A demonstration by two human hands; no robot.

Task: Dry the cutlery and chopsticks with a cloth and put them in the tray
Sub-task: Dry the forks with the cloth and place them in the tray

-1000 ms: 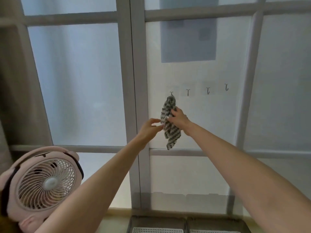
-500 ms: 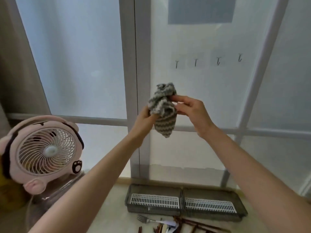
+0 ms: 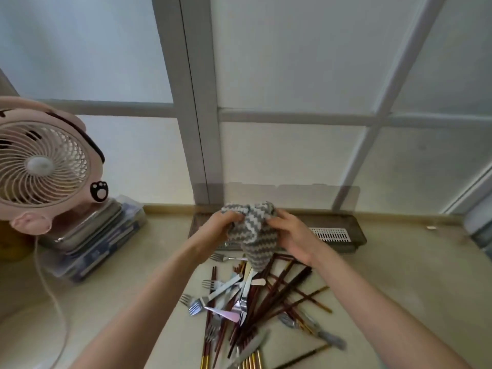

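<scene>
Open out the cloth (image 3: 251,231) — bunched at frame centre, curled fingers of left hand (image 3: 217,227) and right hand (image 3: 291,235) gripping it — before lifting one fork (image 3: 195,310) from the pile (image 3: 241,302) below.

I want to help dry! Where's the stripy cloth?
Head view, centre: the stripy cloth is gripped by the left hand and right hand, just above the cutlery pile.
</scene>
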